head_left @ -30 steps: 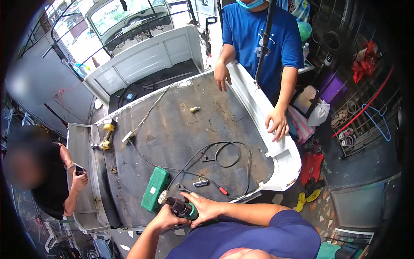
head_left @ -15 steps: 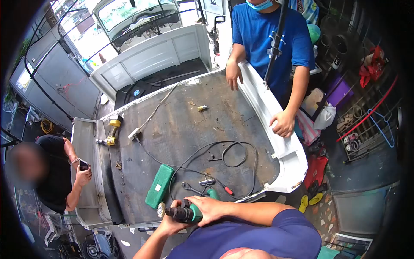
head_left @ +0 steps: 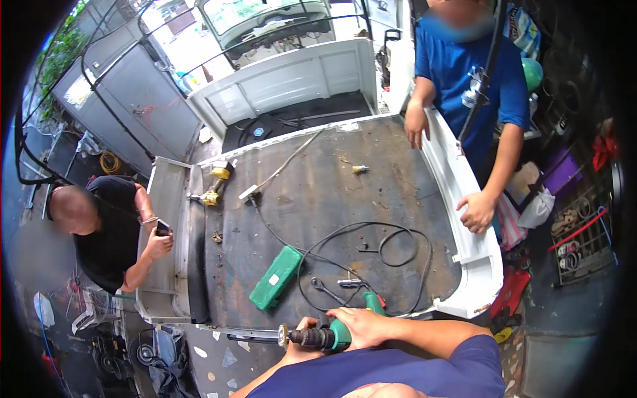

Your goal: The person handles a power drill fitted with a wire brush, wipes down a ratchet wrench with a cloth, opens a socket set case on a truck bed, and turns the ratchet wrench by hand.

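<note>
I hold a green and black power drill (head_left: 337,336) low in front of my body, close to the truck bed's near edge. A round brush-like disc (head_left: 283,335) sits in its black chuck and points left. My left hand (head_left: 302,351) is closed round the front of the drill, partly hidden beneath the chuck. Wrapped over the drill's rear is my right hand (head_left: 361,326). Just beyond it shows a green piece (head_left: 373,303); I cannot tell whether it is the drill's handle. A ratchet-like wrench (head_left: 328,292) and a green case (head_left: 276,278) lie nearby on the bed.
A black cable (head_left: 345,229) loops over the truck bed (head_left: 298,212) to a white socket block (head_left: 249,193). A yellow cordless tool (head_left: 215,184) lies far left. One person (head_left: 106,232) at left holds a phone (head_left: 162,229); another in blue (head_left: 464,99) leans on the right side panel (head_left: 464,179).
My view has turned left, so the bed and both people appear farther right. The drill stays in both hands, now lying more level. The person at left still holds the phone.
</note>
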`<state>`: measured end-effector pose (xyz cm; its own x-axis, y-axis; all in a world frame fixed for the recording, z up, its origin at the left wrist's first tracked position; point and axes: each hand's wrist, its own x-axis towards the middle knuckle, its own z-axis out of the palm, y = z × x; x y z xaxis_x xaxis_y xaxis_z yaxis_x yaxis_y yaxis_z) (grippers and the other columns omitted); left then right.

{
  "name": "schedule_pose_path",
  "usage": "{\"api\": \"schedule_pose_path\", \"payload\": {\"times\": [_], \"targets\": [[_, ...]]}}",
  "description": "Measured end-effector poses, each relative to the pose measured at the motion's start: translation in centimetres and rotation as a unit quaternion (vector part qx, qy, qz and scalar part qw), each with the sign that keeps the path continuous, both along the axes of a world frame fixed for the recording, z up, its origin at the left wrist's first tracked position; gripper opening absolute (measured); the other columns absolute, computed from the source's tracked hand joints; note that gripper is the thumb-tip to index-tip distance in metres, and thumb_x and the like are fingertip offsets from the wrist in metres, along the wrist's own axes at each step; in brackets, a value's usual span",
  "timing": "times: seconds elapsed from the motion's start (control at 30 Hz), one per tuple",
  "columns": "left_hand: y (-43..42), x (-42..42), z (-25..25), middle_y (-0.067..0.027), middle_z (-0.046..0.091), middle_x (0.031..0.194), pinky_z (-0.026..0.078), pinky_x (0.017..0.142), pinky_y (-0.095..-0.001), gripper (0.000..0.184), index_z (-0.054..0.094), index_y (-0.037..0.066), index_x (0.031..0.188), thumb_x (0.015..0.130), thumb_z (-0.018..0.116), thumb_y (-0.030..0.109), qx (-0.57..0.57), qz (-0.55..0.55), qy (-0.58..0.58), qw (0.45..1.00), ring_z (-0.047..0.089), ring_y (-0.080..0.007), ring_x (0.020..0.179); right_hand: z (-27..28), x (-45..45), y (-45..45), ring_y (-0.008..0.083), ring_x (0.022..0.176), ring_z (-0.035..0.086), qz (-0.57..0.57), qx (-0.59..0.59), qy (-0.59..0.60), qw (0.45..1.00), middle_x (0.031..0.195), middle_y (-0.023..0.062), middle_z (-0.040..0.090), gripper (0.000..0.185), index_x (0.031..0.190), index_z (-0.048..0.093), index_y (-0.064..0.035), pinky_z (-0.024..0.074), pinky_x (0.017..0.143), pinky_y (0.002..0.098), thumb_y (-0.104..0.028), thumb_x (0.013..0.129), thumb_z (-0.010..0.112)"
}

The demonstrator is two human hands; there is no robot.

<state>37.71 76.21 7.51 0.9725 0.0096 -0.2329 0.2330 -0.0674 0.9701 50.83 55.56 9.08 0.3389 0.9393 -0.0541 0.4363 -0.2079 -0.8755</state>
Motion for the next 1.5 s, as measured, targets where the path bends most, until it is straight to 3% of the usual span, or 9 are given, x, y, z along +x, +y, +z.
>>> {"api": "schedule_pose_path", "payload": {"times": [0.37, 0.57, 0.73, 0.8, 0.93, 1.07, 1.23, 1.4, 1.5], "targets": [[1.1, 0.2, -1.2, -0.0027, 0.052, 0.103, 0.047, 0.085, -0.0292, 0.074, 0.047, 0.004, 0.118, 0.057, 0.09, 0.007, -0.034, -0.038, 0.07, 0.996, 0.053, -0.0119, 0.099, -0.9, -0.2, -0.2, 0.0401, 0.128, 0.052, 0.004, -0.051, 0.055, 0.997, 0.137, 0.0246, 0.051, 0.104, 0.142, 0.039, 0.0019, 0.046, 0.104, 0.0455, -0.044, 0.063, 0.088], [-0.3, 3.7, 3.5, -0.0028, 0.053, 0.1, 0.048, 0.079, -0.0295, 0.062, 0.045, 0.008, 0.113, 0.066, 0.086, 0.011, 0.038, -0.046, 0.109, 0.992, 0.052, -0.0111, 0.093, -0.4, 0.3, -0.1, 0.0411, 0.121, 0.056, -0.018, -0.05, 0.027, 0.998, 0.133, 0.0258, 0.052, 0.107, 0.141, 0.04, 0.0044, 0.0474, 0.103, 0.0451, -0.041, 0.058, 0.09], [-0.6, 3.4, 2.6, -0.0053, 0.051, 0.118, 0.046, 0.097, -0.0318, 0.08, 0.041, 0.007, 0.129, 0.064, 0.088, 0.005, -0.061, -0.027, 0.103, 0.992, 0.053, -0.0152, 0.11, 0.2, 1.9, -0.2, 0.0414, 0.118, 0.057, -0.032, -0.047, 0.028, 0.998, 0.129, 0.0256, 0.053, 0.102, 0.14, 0.04, 0.0044, 0.0488, 0.1, 0.0465, -0.038, 0.06, 0.087], [-0.1, 4.8, 3.6, -0.0121, 0.04, 0.148, 0.036, 0.113, -0.0406, 0.114, 0.023, 0.007, 0.154, 0.066, 0.093, 0.015, -0.048, -0.035, 0.085, 0.995, 0.043, -0.0219, 0.135, 1.0, 3.8, 0.0, 0.0415, 0.117, 0.058, -0.049, -0.057, 0.011, 0.997, 0.128, 0.0258, 0.054, 0.104, 0.141, 0.04, 0.0046, 0.0485, 0.101, 0.0458, -0.038, 0.059, 0.087], [3.3, 5.3, 3.3, -0.0224, 0.032, 0.157, 0.036, 0.113, -0.0442, 0.13, 0.009, 0.003, 0.158, 0.064, 0.095, 0.029, 0.16, 0.067, -0.008, 0.985, 0.045, -0.035, 0.136, 0.7, 10.1, -0.1, 0.0407, 0.113, 0.06, -0.177, 0.04, -0.136, 0.974, 0.123, 0.0262, 0.057, 0.104, 0.139, 0.043, 0.0078, 0.0499, 0.099, 0.0435, -0.036, 0.055, 0.088], [6.8, 2.2, -0.7, -0.0226, 0.041, 0.149, 0.044, 0.105, -0.0446, 0.101, 0.029, 0.002, 0.153, 0.074, 0.086, 0.024, 0.33, 0.201, 0.026, 0.922, 0.05, -0.0373, 0.129, -0.5, 18.5, 0.5, 0.0399, 0.118, 0.058, -0.36, -0.024, -0.173, 0.917, 0.128, 0.0263, 0.055, 0.106, 0.14, 0.042, 0.0089, 0.0475, 0.104, 0.0419, -0.037, 0.056, 0.087], [10.0, -8.9, -9.8, -0.0234, 0.051, 0.139, 0.047, 0.101, -0.0442, 0.085, 0.04, 0.0, 0.145, 0.077, 0.084, 0.025, 0.382, 0.228, 0.154, 0.882, 0.057, -0.0373, 0.119, -6.8, 28.5, -0.5, 0.0387, 0.125, 0.056, -0.471, -0.102, -0.159, 0.862, 0.136, 0.0266, 0.054, 0.107, 0.143, 0.039, 0.0032, 0.0473, 0.105, 0.0423, -0.038, 0.057, 0.087], [7.4, -25.7, -17.4, -0.0219, 0.068, 0.114, 0.051, 0.095, -0.0417, 0.066, 0.058, -0.004, 0.124, 0.077, 0.086, 0.033, 0.29, 0.295, 0.359, 0.837, 0.066, -0.0334, 0.107, -8.6, 34.9, -4.0, 0.0306, 0.117, 0.061, -0.42, -0.159, 0.04, 0.892, 0.127, 0.0241, 0.061, 0.109, 0.141, 0.041, 0.0059, 0.0495, 0.1, 0.038, -0.04, 0.055, 0.091], [5.1, -29.3, -16.7, -0.0193, 0.067, 0.119, 0.052, 0.097, -0.0421, 0.068, 0.057, -0.003, 0.13, 0.083, 0.082, 0.038, 0.241, 0.246, 0.524, 0.779, 0.068, -0.0305, 0.107, -9.9, 38.6, -5.0, 0.0239, 0.108, 0.061, -0.328, -0.189, 0.15, 0.914, 0.119, 0.0167, 0.062, 0.095, 0.135, 0.048, 0.0044, 0.0492, 0.094, 0.0352, -0.035, 0.059, 0.09]]}}
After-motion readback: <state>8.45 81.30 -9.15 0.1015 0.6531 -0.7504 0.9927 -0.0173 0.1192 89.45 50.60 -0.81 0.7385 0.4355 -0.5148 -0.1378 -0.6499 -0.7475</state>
